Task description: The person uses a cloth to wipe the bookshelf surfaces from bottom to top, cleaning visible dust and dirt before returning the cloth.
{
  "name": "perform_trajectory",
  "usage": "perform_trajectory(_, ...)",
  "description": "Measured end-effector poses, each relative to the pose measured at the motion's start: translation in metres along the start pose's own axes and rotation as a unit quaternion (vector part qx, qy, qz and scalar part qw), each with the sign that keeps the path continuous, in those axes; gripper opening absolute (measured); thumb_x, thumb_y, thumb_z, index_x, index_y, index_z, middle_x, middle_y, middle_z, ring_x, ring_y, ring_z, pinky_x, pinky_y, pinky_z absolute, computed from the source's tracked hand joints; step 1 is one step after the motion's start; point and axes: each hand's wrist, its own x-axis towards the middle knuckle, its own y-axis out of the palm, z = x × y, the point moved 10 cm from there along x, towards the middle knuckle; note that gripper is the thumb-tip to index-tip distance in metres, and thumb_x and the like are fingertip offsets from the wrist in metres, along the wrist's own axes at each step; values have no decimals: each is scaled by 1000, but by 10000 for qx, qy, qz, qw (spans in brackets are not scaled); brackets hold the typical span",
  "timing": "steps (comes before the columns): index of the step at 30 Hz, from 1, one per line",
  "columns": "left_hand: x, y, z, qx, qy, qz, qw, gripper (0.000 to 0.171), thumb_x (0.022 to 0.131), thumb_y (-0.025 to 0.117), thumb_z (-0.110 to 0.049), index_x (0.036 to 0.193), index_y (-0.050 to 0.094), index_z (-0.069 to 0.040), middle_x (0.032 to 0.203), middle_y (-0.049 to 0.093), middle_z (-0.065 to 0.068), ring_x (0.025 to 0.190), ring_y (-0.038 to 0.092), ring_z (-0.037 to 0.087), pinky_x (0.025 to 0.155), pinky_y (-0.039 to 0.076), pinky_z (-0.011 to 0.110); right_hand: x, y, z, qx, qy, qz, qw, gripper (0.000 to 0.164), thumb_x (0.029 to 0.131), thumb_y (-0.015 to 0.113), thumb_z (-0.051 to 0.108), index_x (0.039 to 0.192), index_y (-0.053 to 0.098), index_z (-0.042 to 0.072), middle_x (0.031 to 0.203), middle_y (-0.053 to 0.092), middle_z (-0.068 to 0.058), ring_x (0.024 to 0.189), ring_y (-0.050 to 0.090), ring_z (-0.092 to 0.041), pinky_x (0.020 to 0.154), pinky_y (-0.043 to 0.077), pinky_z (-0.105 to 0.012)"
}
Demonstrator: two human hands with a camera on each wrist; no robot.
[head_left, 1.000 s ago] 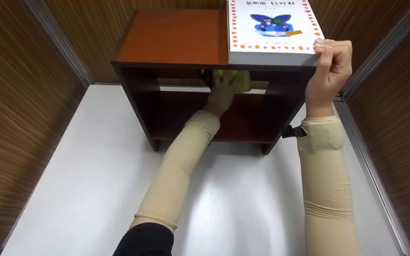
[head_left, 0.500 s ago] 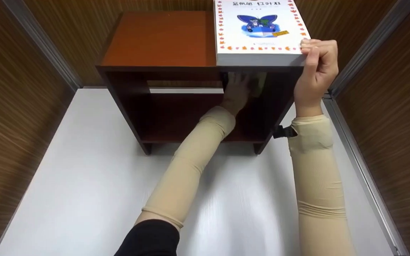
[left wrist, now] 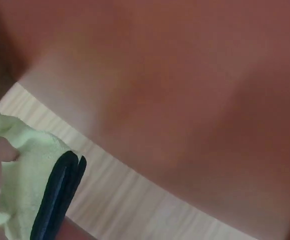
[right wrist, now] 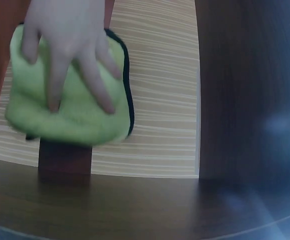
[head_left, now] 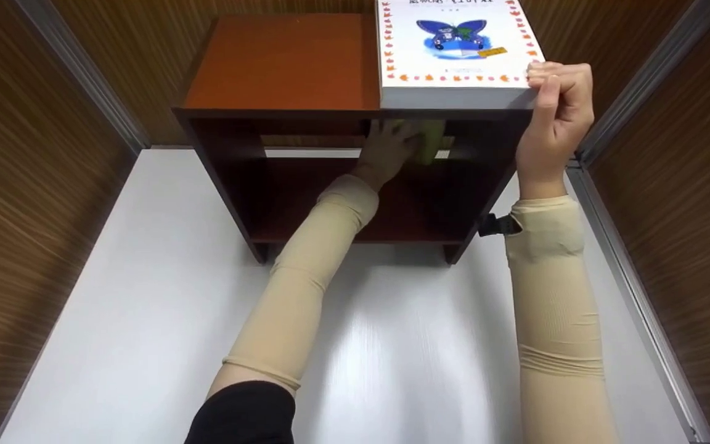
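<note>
My left hand [head_left: 386, 148] reaches inside a dark reddish-brown shelf unit [head_left: 287, 61], just under its top board. Its spread, fairly straight fingers press on a light green cloth [head_left: 432, 142] with a dark edging. From the right wrist view, the fingers lie across the bunched cloth [right wrist: 75, 125]; the left wrist view catches only part of the cloth [left wrist: 32, 170] and its dark edge. On the unit's top, at the right, lies a thick white book [head_left: 460, 65] with a blue butterfly on its cover. My right hand [head_left: 558, 120] grips that book's near right corner, fingertips on the cover.
The unit stands on a white tabletop [head_left: 176, 308]. Wood-grain panels [head_left: 22, 185] with metal strips close in the left, right and back. The unit's side wall [right wrist: 250, 90] rises to the right of the cloth in the right wrist view.
My left hand and the cloth moved right towards the unit's side wall, then back left to under the book's left half. The right hand keeps its hold on the book's corner.
</note>
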Motion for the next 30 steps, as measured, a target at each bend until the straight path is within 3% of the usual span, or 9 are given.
perform_trajectory(5,-21,5,29,-232,10,-33,9997,50,98,44,-13,143,30,-28,151,18,8,132,23,39,102,28,55,2,-2,-1,-81,32,-9,10000,21,82,42,-9,69,58,-8,77,55,-12,83,55,-26,85,44,-38)
perform_trajectory(10,-43,11,68,-548,-307,312,9975,48,96,46,-6,140,42,-24,151,21,10,133,22,40,103,23,59,6,-5,0,-55,68,-88,9999,22,82,41,-9,68,58,-8,76,55,-9,82,55,-26,85,43,-37)
perform_trajectory(13,-54,15,94,-809,-798,518,9922,38,93,48,-3,127,58,-17,151,21,9,134,20,42,103,18,62,8,-7,0,-51,67,-158,9998,22,82,41,-9,68,58,-8,76,55,-7,81,55,-26,85,43,-36)
perform_trajectory(15,-64,17,116,-1112,-1428,520,9821,35,96,44,-10,128,57,-14,151,21,8,135,19,41,104,17,61,8,-8,0,-63,81,-184,9998,22,82,41,-9,68,58,-8,75,55,-7,81,55,-26,85,43,-36)
perform_trajectory(20,-94,22,158,-1328,-2533,285,9578,35,97,39,-22,121,58,-4,138,44,12,130,31,32,104,23,51,5,-9,-3,-94,148,-173,9997,21,82,42,-9,68,58,-8,76,55,-7,82,55,-25,85,43,-35)
perform_trajectory(22,-99,25,162,-1006,-2558,235,9612,30,96,42,-19,102,66,-2,129,52,13,125,37,29,102,25,48,4,-9,-4,-74,142,-179,9997,21,82,42,-9,68,58,-8,76,55,-8,82,55,-26,85,43,-36)
perform_trajectory(26,-103,31,163,-713,-2480,99,9661,32,96,42,-17,89,68,-1,129,51,14,126,36,30,101,25,49,2,-7,-5,-35,150,-197,9997,21,83,42,-9,68,58,-8,76,55,-7,82,55,-27,85,43,-36)
perform_trajectory(30,-111,35,166,-1304,-2467,-221,9600,26,94,46,-13,92,68,0,138,43,13,131,26,35,107,17,50,0,-3,-4,-7,190,-195,9996,22,83,42,-9,68,58,-7,76,55,-6,82,55,-25,85,43,-35)
